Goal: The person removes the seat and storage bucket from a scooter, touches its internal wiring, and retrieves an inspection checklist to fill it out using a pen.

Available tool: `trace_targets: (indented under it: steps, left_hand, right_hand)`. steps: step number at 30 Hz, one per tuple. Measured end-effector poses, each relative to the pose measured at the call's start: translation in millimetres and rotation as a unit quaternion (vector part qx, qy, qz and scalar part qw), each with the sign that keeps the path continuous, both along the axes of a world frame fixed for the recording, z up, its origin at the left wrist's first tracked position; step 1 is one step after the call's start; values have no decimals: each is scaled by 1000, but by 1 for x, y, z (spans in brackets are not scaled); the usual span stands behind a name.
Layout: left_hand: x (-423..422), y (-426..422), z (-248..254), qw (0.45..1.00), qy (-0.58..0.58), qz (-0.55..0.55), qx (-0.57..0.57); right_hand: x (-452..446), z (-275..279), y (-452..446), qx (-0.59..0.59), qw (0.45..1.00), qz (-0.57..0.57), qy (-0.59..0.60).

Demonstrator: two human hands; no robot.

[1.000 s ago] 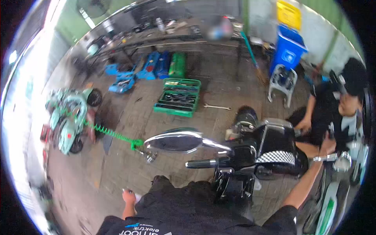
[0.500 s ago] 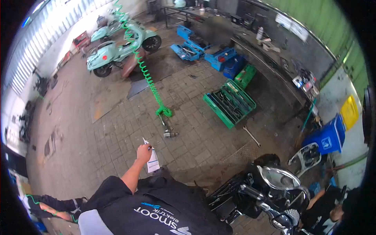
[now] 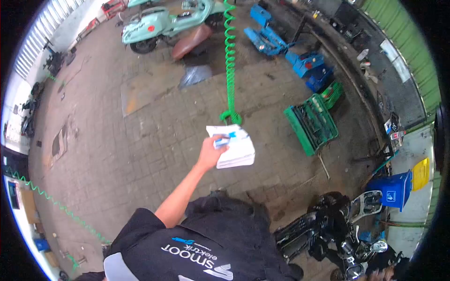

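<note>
My left hand (image 3: 213,152) reaches forward over the paved floor, its fingers closed around a stack of white papers (image 3: 239,154). Blue markings show near the top of the stack. A slim blue-and-white item (image 3: 222,141) lies by my fingertips; I cannot tell whether it is a pen or part of the print. The stack's face is turned up toward me and its layered lower edge shows. Below is my own black shirt (image 3: 197,248) with white lettering. My right hand is out of view.
A green coiled air hose (image 3: 229,70) hangs ahead, behind the papers. An open green toolbox (image 3: 307,129) and blue toolboxes (image 3: 265,41) stand on the right. A motorcycle (image 3: 328,225) is close at lower right, near a blue bin (image 3: 396,189). Mint scooters (image 3: 161,28) stand at the back.
My left hand has come up and to the right in view. The papers have turned from nearly edge-on to face me. My view has shifted, and the scooters and toolboxes sit higher.
</note>
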State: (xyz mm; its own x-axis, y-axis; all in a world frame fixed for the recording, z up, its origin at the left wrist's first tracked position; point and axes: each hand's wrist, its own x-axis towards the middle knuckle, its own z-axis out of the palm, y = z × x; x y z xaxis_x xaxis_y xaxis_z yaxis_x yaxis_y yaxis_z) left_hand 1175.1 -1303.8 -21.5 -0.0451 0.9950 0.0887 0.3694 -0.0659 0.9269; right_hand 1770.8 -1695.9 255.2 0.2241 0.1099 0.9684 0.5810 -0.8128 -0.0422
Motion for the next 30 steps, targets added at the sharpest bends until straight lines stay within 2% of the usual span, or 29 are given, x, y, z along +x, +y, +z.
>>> trace_targets:
  steps: [1,2,3,4,5,6,9,11,12,13,15,17,19,21,22,23,24,25,27,30]
  left_hand:
    - [-13,5,31,998,-51,-9,31]
    - [-29,8,52,990,-138,-23,-5]
    - [-46,10,68,974,-223,-33,-36]
    - [-66,11,83,970,-241,-39,-26]
    - [-74,8,87,970,-241,-21,-27]
    - [-87,8,98,963,-269,-4,-8]
    - [-139,9,118,956,-289,45,9]
    - [-173,11,119,954,-280,97,35]
    - [-121,10,77,971,-198,130,34]
    - [-105,11,62,972,-159,169,20]
    - [-124,19,32,968,-78,237,18]
    - [-132,30,7,950,-25,310,-27]
    - [-121,48,-21,930,10,367,-20]
    - [-143,65,-22,907,49,418,-22]
    - [-169,84,-7,891,82,442,-69]
    - [-182,99,7,876,112,454,-119]
    - [-192,113,17,873,102,468,-95]
    - [-204,124,15,869,94,478,-89]
    - [-237,123,7,861,86,493,-90]
    - [-290,148,-9,862,16,505,-52]
  right_hand:
    - [8,-8,23,-100,984,25,-144]
    - [-50,-4,96,-84,977,188,-61]
    - [-108,-10,174,-21,918,373,130]
    - [-166,-18,244,53,788,524,320]
    - [-219,-27,296,86,653,608,443]
    - [-270,-33,337,77,554,638,529]
    - [-386,-66,426,-137,445,634,618]
    - [-449,-100,476,-254,409,618,622]
    - [-406,-160,503,-306,353,635,615]
    - [-404,-194,526,-355,304,647,602]
    - [-444,-230,572,-411,262,687,538]
    - [-472,-267,622,-456,218,675,537]
    - [-486,-306,673,-469,188,695,511]
    - [-527,-307,721,-541,204,708,406]
    - [-575,-294,755,-552,188,712,391]
    - [-608,-280,773,-559,66,677,474]
    - [-635,-271,786,-553,-53,628,545]
    - [-660,-259,795,-575,-86,653,486]
    - [-721,-260,789,-550,-169,708,409]
    - [-804,-261,798,-595,-174,678,395]
